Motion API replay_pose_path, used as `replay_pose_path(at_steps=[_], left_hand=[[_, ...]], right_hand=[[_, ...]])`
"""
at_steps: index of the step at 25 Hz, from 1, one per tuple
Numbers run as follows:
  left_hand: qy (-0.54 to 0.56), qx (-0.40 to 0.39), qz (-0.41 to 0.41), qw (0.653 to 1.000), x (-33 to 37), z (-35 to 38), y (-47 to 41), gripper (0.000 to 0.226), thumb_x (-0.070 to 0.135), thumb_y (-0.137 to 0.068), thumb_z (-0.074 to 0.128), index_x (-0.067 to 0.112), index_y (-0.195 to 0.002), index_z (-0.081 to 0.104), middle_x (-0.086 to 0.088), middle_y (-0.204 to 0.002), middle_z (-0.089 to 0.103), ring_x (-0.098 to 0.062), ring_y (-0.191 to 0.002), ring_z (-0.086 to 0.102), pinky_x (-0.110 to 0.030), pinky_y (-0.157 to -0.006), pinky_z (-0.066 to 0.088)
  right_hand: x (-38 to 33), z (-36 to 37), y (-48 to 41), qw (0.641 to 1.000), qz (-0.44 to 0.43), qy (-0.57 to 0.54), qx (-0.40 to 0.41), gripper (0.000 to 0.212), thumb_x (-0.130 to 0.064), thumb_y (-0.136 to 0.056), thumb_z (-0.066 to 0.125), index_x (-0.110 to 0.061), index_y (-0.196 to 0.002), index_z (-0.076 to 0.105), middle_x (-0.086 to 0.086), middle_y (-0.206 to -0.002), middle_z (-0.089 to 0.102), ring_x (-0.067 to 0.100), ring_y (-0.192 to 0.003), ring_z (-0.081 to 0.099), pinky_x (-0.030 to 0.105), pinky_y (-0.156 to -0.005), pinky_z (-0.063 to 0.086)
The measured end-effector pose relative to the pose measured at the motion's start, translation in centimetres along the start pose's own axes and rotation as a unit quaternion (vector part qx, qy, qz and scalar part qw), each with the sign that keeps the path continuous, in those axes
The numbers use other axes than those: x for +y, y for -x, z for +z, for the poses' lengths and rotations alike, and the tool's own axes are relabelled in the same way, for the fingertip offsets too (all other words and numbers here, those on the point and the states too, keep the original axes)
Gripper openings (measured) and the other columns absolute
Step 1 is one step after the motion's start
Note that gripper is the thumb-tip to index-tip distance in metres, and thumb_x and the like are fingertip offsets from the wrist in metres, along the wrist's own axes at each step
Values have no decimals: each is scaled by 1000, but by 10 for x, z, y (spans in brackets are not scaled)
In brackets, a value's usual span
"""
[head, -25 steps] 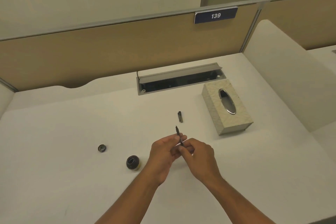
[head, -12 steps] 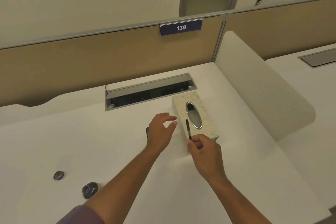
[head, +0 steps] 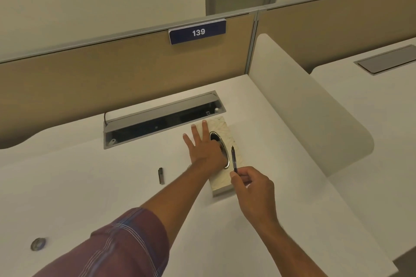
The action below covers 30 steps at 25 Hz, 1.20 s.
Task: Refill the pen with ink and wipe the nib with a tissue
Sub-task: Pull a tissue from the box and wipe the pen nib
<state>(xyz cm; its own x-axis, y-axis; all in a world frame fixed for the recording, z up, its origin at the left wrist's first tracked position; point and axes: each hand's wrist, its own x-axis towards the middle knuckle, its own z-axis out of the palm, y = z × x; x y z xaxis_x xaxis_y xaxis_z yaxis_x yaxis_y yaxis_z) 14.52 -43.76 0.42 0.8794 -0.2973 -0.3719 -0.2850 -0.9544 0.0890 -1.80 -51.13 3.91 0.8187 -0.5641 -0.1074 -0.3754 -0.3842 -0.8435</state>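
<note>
- The white surface [head: 90, 186] carries everything within arm's reach, with a cable trough [head: 162, 119] open along its back edge; the work sits in front of it, well apart from the divider.
- The tissue box [head: 234, 141] lies lengthwise just in front of the trough, its oval metal-rimmed opening facing up so a sheet can be drawn from above.
- The left hand [head: 206, 149] rests on the box top, three fingers spread flat toward the far end, while the thumb and forefinger dip into the opening. This looks like reaching for a tissue; whether one is pinched is hidden, and none shows above the rim.
- The right hand [head: 252, 184] hangs over the near corner of the box, fingers curled, pinching the lower barrel of the pen [head: 234, 159].
- The pen is held nearly upright with its dark tip raised, probably to keep a wet nib off the surface and ready for wiping.
- A small dark piece, likely the pen cap [head: 160, 175], lies on the surface left of the box, set aside.
- A small round lid [head: 38, 243], perhaps the ink bottle's, sits far left near the sleeve [head: 126, 243]; no bottle is in view.
</note>
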Motion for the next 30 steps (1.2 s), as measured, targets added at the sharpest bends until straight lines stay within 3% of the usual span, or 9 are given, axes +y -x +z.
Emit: replay_pose_path(at_steps=[7,12,16,18,20,23,25,27,30], left_hand=[[-7,10,-63,998,19,-2,2,15,37,-97,70,24,-92,65,-10,-180,-21,-49,-162,-23,-74,-124,-13],[99,89,-37,990,14,13,2,20,33,-101,68,31,-119,77,-4,-183,-4,-40,-167,-14,-65,-131,-1],[235,125,-16,964,-2,6,-2,31,21,-104,64,20,-132,77,-2,-181,18,-34,-169,0,-51,-135,7],[279,121,-25,952,-10,3,-6,28,17,-103,65,16,-128,78,-2,-180,23,-31,-169,4,-47,-135,11],[325,117,-39,938,-14,3,-6,32,16,-102,69,13,-133,75,-3,-180,25,-30,-168,13,-43,-132,22],[481,138,-72,863,-19,-6,-1,28,14,-99,73,8,-126,78,-8,-166,51,-28,-160,37,-40,-124,38],[608,154,-118,770,-24,-22,5,25,21,-99,74,8,-120,80,-11,-140,73,-29,-133,65,-38,-100,60],[666,155,-137,716,-33,-33,16,21,24,-101,72,9,-114,79,-9,-119,76,-25,-108,72,-28,-76,59],[734,116,-145,653,-54,-30,39,14,21,-104,68,14,-114,74,-10,-121,74,-27,-114,70,-40,-94,63]], right_hand=[[8,4,-10,1000,19,13,16,11,-36,-95,69,-27,-94,73,-9,-87,75,13,-87,69,45,-93,51],[10,11,-11,999,28,18,-9,17,-42,-96,66,-27,-99,73,-7,-93,76,19,-96,68,30,-81,50],[9,15,-10,1000,6,9,-10,14,-37,-96,66,-26,-98,74,-7,-91,76,24,-98,68,41,-83,57],[8,17,-11,1000,-7,9,-15,14,-34,-98,65,-23,-97,74,-8,-87,74,23,-98,67,46,-91,57],[9,17,-12,1000,-15,13,-13,17,-29,-100,63,-17,-97,74,-9,-83,69,10,-87,63,52,-109,48],[8,17,-13,999,-29,32,-12,18,-25,-101,62,-14,-93,74,-7,-75,68,5,-71,62,47,-126,28],[7,17,-15,999,-38,34,-4,17,-23,-100,63,-15,-89,74,-6,-70,70,11,-67,66,44,-129,21],[7,17,-18,999,-42,32,-1,17,-22,-100,64,-16,-88,73,-5,-68,71,16,-68,68,45,-130,19],[3,19,-16,998,-55,30,-7,14,-25,-99,65,-20,-90,74,-9,-71,72,13,-71,68,53,-123,31]])
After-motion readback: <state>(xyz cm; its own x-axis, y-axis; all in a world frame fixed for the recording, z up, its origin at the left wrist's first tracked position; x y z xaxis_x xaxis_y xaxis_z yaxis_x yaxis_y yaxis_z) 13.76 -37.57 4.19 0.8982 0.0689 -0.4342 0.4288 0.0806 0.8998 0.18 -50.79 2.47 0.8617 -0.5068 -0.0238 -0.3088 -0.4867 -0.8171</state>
